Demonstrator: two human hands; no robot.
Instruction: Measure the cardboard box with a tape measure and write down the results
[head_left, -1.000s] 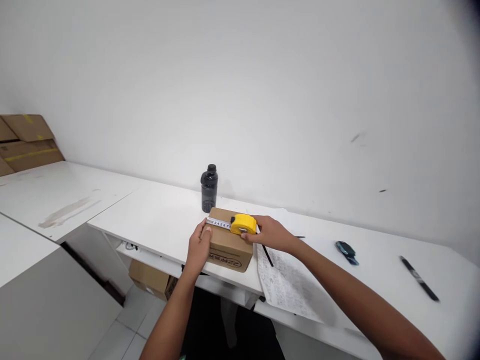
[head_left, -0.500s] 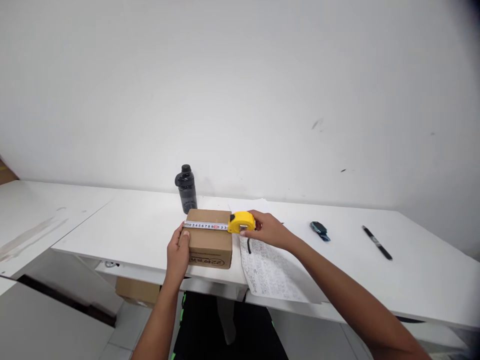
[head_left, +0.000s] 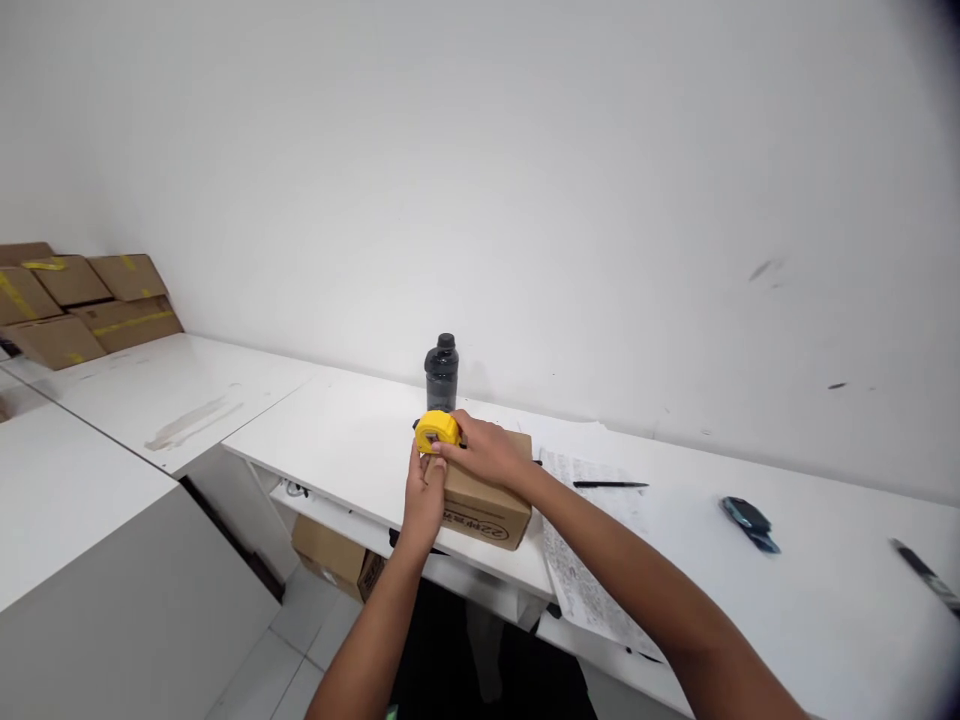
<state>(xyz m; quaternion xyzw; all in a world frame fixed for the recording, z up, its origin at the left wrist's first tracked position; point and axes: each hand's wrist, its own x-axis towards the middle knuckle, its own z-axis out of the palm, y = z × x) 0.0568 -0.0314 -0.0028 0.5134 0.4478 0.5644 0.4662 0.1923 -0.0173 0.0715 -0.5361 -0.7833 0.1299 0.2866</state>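
A small brown cardboard box (head_left: pixel 487 505) sits on the white table (head_left: pixel 352 440) near its front edge. My right hand (head_left: pixel 484 452) is closed around a yellow tape measure (head_left: pixel 437 430) at the box's left top edge, with no tape blade showing. My left hand (head_left: pixel 424 492) rests against the box's left end just under the tape measure, fingers curled; whether it pinches the tape's tip is hidden.
A dark water bottle (head_left: pixel 441 373) stands behind the box. A written sheet of paper (head_left: pixel 592 580) with a black pen (head_left: pixel 609 485) lies to the right. Farther right lie a dark teal object (head_left: pixel 747 522) and a black marker (head_left: pixel 926 572). Cardboard boxes (head_left: pixel 75 300) are stacked at far left.
The tape was stretched across the box top with my hands apart. Now my right hand has brought the yellow case left to meet my left hand, and the blade no longer shows.
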